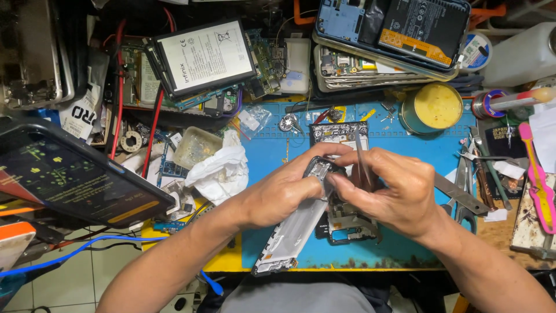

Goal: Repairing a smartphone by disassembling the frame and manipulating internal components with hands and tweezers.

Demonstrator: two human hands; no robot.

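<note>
A phone frame (289, 235) is gripped by the left hand (284, 191) — tweezers (360, 156) are pinched in the right hand (394, 191), just above its upper end.

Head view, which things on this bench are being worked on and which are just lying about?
In hand: phone frame, held by left hand; tweezers, in right hand.

Lying about: tablet, round yellow tin, crumpled tissue, pink tool, stacked phones.

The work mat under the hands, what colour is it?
Blue, with a yellow front edge; the work mat shows best in the head view.
</note>
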